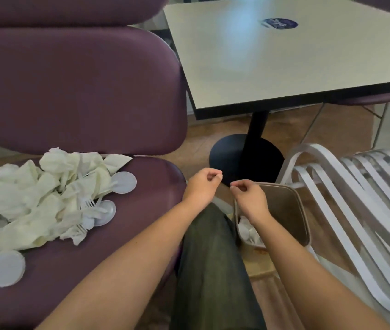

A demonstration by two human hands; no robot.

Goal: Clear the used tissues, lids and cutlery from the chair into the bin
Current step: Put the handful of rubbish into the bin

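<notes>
Chair [74,91] upholstery plain dark purple. Tissues [22,201] off-white, creamy, no print. Lids [5,267] pale white-grey, plain. Forks [86,203] white plastic. Bin [284,206] tan-brown inside, with white bits in it. Table [284,63] top plain white with black edge, black post and base, round dark blue sticker [280,23] with white lettering. Slatted chair [356,186] white. Trouser leg [213,258] dark grey-green. Floor [198,139] brown.

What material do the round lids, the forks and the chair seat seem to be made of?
Round lids: probably thin plastic, white and matte, with a flat disc shape and a raised rim.
Forks: likely white plastic; thin, pale tines, slightly translucent.
Chair seat: seems vinyl or faux leather over padding; a smooth purple surface with soft sheen and rounded edges. Real leather cannot be excluded.
</notes>
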